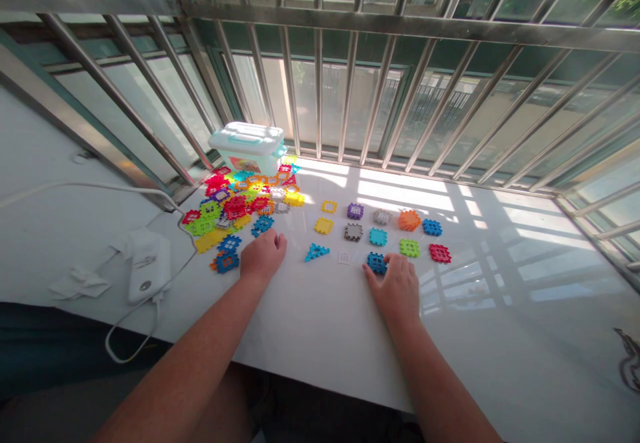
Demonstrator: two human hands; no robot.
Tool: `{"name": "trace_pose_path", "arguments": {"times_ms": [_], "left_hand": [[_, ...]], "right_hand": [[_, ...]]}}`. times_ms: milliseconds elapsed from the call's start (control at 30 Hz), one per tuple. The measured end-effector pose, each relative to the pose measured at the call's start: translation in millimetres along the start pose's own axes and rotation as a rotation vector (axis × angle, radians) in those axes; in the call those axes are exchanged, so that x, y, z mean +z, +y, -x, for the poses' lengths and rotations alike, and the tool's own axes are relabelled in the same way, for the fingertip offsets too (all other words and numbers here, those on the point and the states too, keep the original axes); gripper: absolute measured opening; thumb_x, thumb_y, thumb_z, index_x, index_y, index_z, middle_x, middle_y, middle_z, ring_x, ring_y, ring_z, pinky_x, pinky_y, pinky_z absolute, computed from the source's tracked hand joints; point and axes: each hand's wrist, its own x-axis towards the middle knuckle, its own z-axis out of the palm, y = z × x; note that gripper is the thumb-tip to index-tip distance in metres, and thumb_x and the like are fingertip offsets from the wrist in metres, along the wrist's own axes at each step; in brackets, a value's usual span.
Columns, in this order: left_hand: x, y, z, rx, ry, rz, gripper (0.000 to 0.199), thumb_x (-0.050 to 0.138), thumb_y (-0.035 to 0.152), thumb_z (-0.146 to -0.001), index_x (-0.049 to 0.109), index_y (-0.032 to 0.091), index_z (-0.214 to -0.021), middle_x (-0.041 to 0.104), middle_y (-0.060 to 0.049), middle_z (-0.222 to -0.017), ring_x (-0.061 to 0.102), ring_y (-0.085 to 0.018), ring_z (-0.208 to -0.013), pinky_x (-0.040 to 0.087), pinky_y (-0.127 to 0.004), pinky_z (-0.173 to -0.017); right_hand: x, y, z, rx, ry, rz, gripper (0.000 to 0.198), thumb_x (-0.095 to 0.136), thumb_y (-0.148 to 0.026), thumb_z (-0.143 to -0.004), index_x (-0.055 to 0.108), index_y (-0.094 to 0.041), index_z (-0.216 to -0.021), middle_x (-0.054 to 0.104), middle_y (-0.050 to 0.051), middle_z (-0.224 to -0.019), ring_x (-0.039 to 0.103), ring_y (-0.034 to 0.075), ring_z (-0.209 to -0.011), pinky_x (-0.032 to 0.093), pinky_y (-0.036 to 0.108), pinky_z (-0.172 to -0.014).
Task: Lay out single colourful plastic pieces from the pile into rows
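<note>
My right hand has its thumb and fingers at the sides of a blue square building tile lying on the white tabletop. My left hand rests closed in a loose fist, with no piece showing from it. Just beyond its knuckles lies another blue tile, at the edge of a mixed heap of plastic tiles. Between the hands are a blue triangular piece and a small white square. Behind them sit a grey tile, a turquoise tile and a yellow tile.
A lidded plastic box stands behind the heap. Spaced tiles include a purple one, an orange one and a red one. A white power strip with cables lies left. Metal window bars border the back.
</note>
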Motion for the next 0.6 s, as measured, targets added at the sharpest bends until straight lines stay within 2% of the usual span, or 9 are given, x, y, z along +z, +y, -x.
{"name": "trace_pose_path", "arguments": {"times_ms": [200, 300, 367, 433, 533, 600], "left_hand": [[-0.5, 0.6, 0.0, -0.004, -0.004, 0.009, 0.037, 0.040, 0.046, -0.109, 0.069, 0.023, -0.107, 0.076, -0.011, -0.101, 0.073, -0.029, -0.092, 0.045, -0.035, -0.074], [-0.5, 2.1, 0.2, -0.038, 0.018, 0.024, 0.043, 0.040, 0.047, -0.108, 0.065, 0.023, -0.133, 0.079, -0.012, -0.105, 0.075, -0.031, -0.093, 0.047, -0.036, -0.075], [0.0, 2.9, 0.2, -0.065, 0.032, 0.022, 0.054, 0.041, 0.048, -0.108, 0.053, 0.020, -0.153, 0.079, -0.015, -0.110, 0.076, -0.033, -0.096, 0.049, -0.038, -0.076], [0.6, 3.3, -0.1, -0.077, 0.026, 0.014, 0.063, 0.040, 0.048, -0.108, 0.044, 0.017, -0.163, 0.079, -0.018, -0.116, 0.077, -0.034, -0.099, 0.050, -0.039, -0.079], [0.5, 3.2, -0.4, -0.056, 0.012, 0.010, 0.060, 0.039, 0.047, -0.109, 0.049, 0.017, -0.160, 0.077, -0.020, -0.126, 0.076, -0.034, -0.106, 0.051, -0.039, -0.082], [-0.5, 3.2, -0.3, -0.046, 0.010, 0.019, 0.053, 0.041, 0.047, -0.108, 0.056, 0.021, -0.152, 0.078, -0.017, -0.124, 0.076, -0.033, -0.105, 0.051, -0.038, -0.082]], "right_hand": [[1.0, 0.7, 0.2, 0.016, -0.028, -0.007, 0.042, 0.061, -0.062, -0.102, 0.054, -0.022, -0.113, 0.063, 0.011, -0.108, 0.056, 0.031, -0.102, 0.045, 0.042, -0.088], [1.5, 1.8, 0.4, 0.010, -0.031, -0.014, 0.044, 0.061, -0.064, -0.101, 0.055, -0.022, -0.115, 0.062, 0.012, -0.110, 0.056, 0.031, -0.103, 0.045, 0.042, -0.089], [1.5, 2.6, 0.3, 0.005, -0.023, -0.021, 0.045, 0.061, -0.065, -0.101, 0.055, -0.022, -0.116, 0.062, 0.013, -0.112, 0.056, 0.032, -0.104, 0.045, 0.043, -0.089], [1.3, 3.1, 0.1, 0.002, -0.011, -0.034, 0.047, 0.061, -0.065, -0.101, 0.055, -0.022, -0.116, 0.062, 0.014, -0.113, 0.056, 0.032, -0.105, 0.045, 0.043, -0.090], [0.4, 3.3, -0.5, 0.007, 0.012, -0.056, 0.047, 0.060, -0.066, -0.101, 0.055, -0.022, -0.116, 0.063, 0.014, -0.114, 0.057, 0.033, -0.106, 0.046, 0.044, -0.090], [-0.5, 3.1, -0.9, 0.010, 0.025, -0.064, 0.047, 0.059, -0.067, -0.102, 0.055, -0.022, -0.116, 0.063, 0.014, -0.113, 0.057, 0.032, -0.106, 0.046, 0.044, -0.091]]}}
